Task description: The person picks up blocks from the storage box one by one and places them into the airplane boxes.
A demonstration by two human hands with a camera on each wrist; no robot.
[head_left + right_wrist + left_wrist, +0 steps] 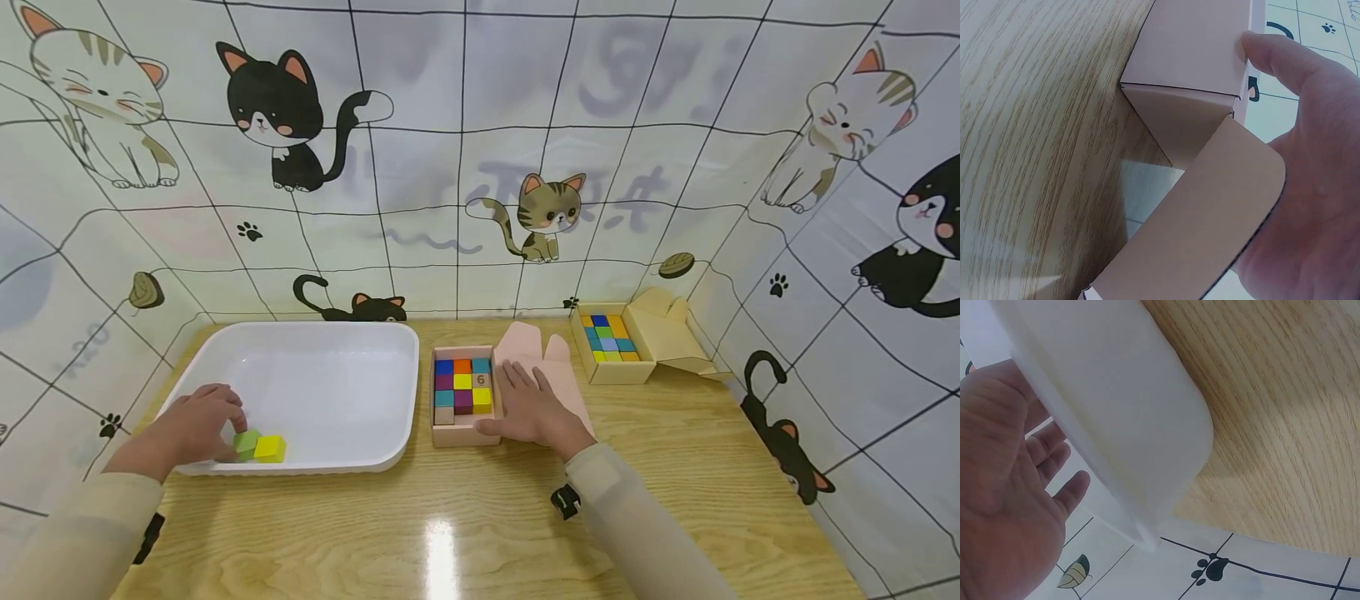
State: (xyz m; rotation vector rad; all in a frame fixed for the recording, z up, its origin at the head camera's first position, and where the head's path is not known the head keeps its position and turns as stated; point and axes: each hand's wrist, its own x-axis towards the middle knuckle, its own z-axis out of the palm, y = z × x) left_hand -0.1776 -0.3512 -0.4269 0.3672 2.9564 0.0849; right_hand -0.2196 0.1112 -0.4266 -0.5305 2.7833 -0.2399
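In the head view my left hand (197, 423) is inside the white tray (322, 467), its thumb and finger pinching a light green cube (246, 445). A yellow cube (270, 449) sits right against the green one. The left wrist view shows this hand (1013, 481) over the tray's rim, with fingertips partly hidden by the wall. My right hand (528, 407) lies with straight fingers on the folded-out lid (570, 392) of a pink cardboard box (465, 436). Its thumb touches the box's edge, also in the right wrist view. Coloured cubes fill most of that box; one shows a 6.
Back right stands a second, yellowish box (621, 372) filled with coloured cubes, its lid (671, 337) folded out to the right. A cat-patterned sheet (420, 167) rises behind and beside the wooden table (360, 533).
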